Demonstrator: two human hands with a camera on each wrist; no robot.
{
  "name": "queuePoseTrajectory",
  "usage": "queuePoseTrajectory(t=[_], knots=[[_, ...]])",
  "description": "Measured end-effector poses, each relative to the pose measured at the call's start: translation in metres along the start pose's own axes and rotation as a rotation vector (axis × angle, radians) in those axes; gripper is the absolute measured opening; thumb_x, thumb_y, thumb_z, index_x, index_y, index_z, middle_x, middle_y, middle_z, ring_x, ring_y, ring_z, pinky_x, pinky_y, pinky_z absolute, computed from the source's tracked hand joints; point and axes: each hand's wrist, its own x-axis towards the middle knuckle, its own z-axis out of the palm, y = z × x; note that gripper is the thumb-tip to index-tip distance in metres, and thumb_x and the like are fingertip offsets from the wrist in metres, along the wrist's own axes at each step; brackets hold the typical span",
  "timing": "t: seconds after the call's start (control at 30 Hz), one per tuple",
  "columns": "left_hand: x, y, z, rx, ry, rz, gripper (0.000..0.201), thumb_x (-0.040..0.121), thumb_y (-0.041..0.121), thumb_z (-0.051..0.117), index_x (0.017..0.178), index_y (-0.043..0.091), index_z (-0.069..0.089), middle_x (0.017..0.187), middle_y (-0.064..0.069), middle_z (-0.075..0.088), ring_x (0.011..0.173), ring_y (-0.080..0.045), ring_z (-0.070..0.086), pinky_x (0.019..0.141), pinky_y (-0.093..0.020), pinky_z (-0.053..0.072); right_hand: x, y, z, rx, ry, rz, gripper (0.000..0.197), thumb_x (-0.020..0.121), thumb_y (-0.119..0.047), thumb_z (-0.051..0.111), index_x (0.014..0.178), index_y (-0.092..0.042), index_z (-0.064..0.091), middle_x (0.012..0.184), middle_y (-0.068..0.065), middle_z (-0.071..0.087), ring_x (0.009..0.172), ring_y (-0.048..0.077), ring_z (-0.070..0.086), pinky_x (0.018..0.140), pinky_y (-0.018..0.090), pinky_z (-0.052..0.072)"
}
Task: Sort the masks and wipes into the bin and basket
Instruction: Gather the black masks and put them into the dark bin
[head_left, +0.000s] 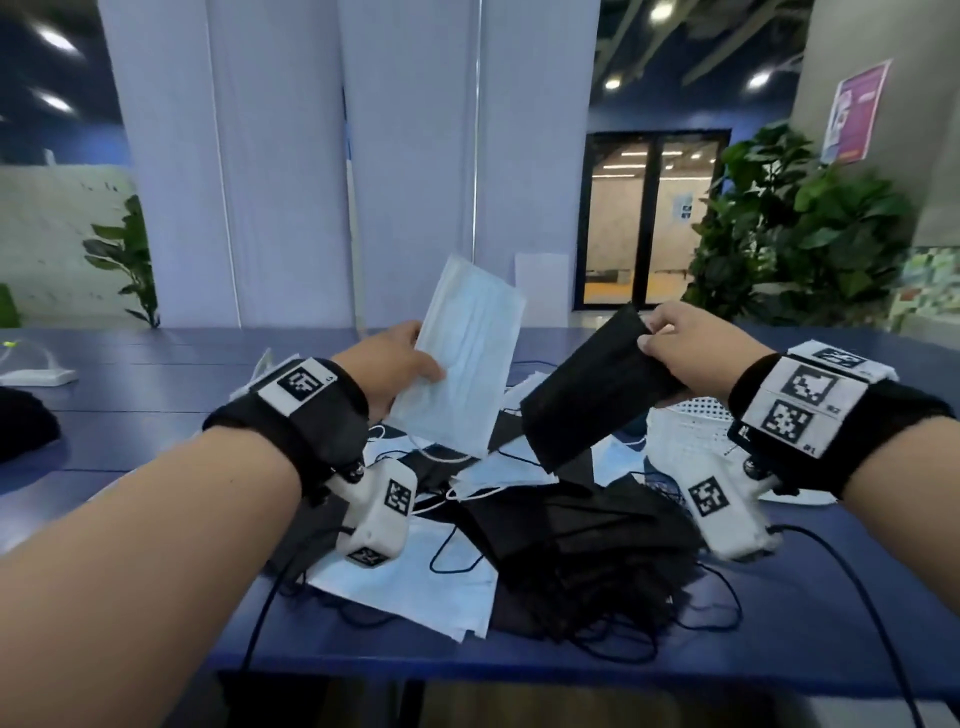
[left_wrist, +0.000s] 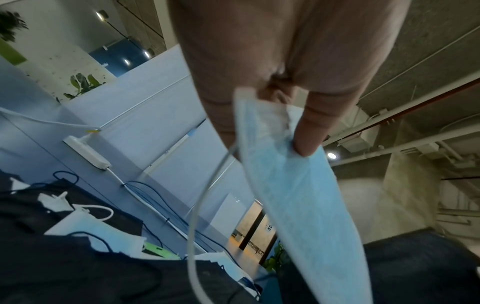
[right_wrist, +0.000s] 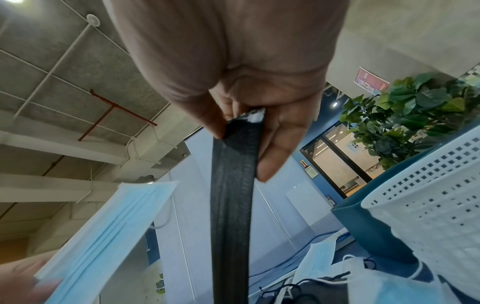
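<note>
My left hand pinches a light blue mask and holds it upright above the table; the left wrist view shows the blue mask edge-on with its white ear loop dangling. My right hand pinches the top corner of a black mask, which hangs slanted over the pile; the right wrist view shows the black mask edge-on between thumb and fingers. Below both hands lies a heap of black masks and blue masks. A white perforated basket stands to the right, under my right wrist.
The blue table holds a white power strip at the far left and a dark object at the left edge. A teal bin stands behind the basket. Grey partition panels and plants rise behind the table.
</note>
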Motion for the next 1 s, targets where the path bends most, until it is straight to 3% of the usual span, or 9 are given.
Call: queuePoseTrajectory(t=[0.1, 0.17, 0.37, 0.47, 0.53, 0.63, 0.77, 0.87, 1.0], knots=[[0.003, -0.005, 0.005, -0.048, -0.028, -0.014, 0.028, 0.088, -0.009, 0.044, 0.103, 0.010, 0.059, 0.102, -0.013, 0.064, 0.087, -0.029, 0.061, 0.081, -0.037, 0.050, 0.001, 0.012, -0.006, -0.054, 0.076, -0.104, 0.004, 0.096, -0.014, 0.046, 0.095, -0.013, 0.049, 0.079, 0.008, 0.053, 0.070, 0.022, 0.052, 0.055, 0.028, 0.045], [0.013, -0.013, 0.003, 0.007, -0.006, -0.046, 0.026, 0.088, -0.006, 0.044, 0.097, 0.013, 0.060, 0.095, -0.011, 0.063, 0.082, -0.027, 0.059, 0.074, -0.031, 0.047, 0.014, 0.023, -0.008, 0.000, 0.119, -0.106, 0.007, 0.096, -0.015, 0.046, 0.093, -0.016, 0.052, 0.080, 0.010, 0.057, 0.076, 0.024, 0.055, 0.062, 0.031, 0.045], [0.050, -0.059, 0.000, 0.016, -0.010, -0.178, 0.020, 0.091, -0.002, 0.046, 0.096, 0.012, 0.060, 0.097, -0.014, 0.064, 0.081, -0.027, 0.059, 0.076, -0.033, 0.047, 0.060, 0.022, 0.005, 0.348, 0.200, -0.121, 0.020, 0.097, -0.010, 0.043, 0.084, -0.021, 0.052, 0.080, 0.004, 0.056, 0.072, 0.019, 0.055, 0.063, 0.031, 0.050], [0.062, -0.062, -0.003, -0.186, -0.008, -0.132, 0.024, 0.093, 0.003, 0.046, 0.112, 0.008, 0.060, 0.107, -0.017, 0.067, 0.086, -0.029, 0.065, 0.081, -0.039, 0.051, 0.072, 0.021, 0.014, 0.402, 0.089, -0.110, 0.025, 0.097, -0.009, 0.044, 0.078, -0.022, 0.054, 0.078, 0.005, 0.058, 0.069, 0.019, 0.055, 0.061, 0.029, 0.048], [0.069, -0.054, -0.010, -0.313, -0.024, -0.068, 0.023, 0.094, 0.008, 0.046, 0.109, 0.009, 0.062, 0.096, -0.012, 0.073, 0.077, -0.025, 0.070, 0.068, -0.037, 0.058, 0.073, 0.019, 0.018, 0.483, -0.024, -0.100, 0.026, 0.097, -0.008, 0.043, 0.080, -0.021, 0.056, 0.077, 0.005, 0.058, 0.066, 0.016, 0.054, 0.061, 0.028, 0.046], [0.078, -0.037, -0.020, -0.353, -0.047, 0.030, 0.020, 0.095, 0.011, 0.043, 0.097, 0.010, 0.062, 0.070, -0.003, 0.072, 0.056, -0.015, 0.068, 0.046, -0.024, 0.053, 0.076, 0.015, 0.022, 0.579, -0.141, -0.106, 0.022, 0.098, -0.008, 0.042, 0.086, -0.018, 0.058, 0.080, 0.005, 0.061, 0.068, 0.014, 0.057, 0.062, 0.027, 0.049], [0.096, -0.029, -0.022, -0.263, -0.107, 0.097, 0.021, 0.097, 0.009, 0.041, 0.102, 0.011, 0.061, 0.070, 0.001, 0.072, 0.056, -0.012, 0.067, 0.046, -0.020, 0.050, 0.085, 0.024, 0.038, 0.248, -0.158, -0.036, 0.018, 0.095, -0.009, 0.049, 0.082, -0.021, 0.054, 0.077, 0.005, 0.058, 0.068, 0.020, 0.056, 0.051, 0.023, 0.046], [0.107, -0.038, -0.021, -0.210, -0.113, 0.074, 0.021, 0.097, 0.008, 0.042, 0.101, 0.011, 0.062, 0.074, -0.001, 0.073, 0.059, -0.014, 0.069, 0.047, -0.023, 0.052, 0.089, 0.037, 0.053, -0.091, -0.213, 0.024, 0.006, 0.094, -0.014, 0.053, 0.093, -0.020, 0.053, 0.073, -0.001, 0.056, 0.059, 0.012, 0.054, 0.038, 0.017, 0.041], [0.113, -0.054, -0.019, -0.193, -0.113, 0.035, 0.021, 0.095, 0.010, 0.047, 0.109, 0.011, 0.062, 0.089, -0.005, 0.074, 0.071, -0.019, 0.070, 0.058, -0.030, 0.055, 0.089, 0.053, 0.056, -0.718, -0.406, -0.024, 0.021, 0.091, -0.013, 0.053, 0.111, -0.020, 0.055, 0.077, -0.010, 0.045, 0.059, 0.008, 0.049, 0.041, 0.012, 0.039]])
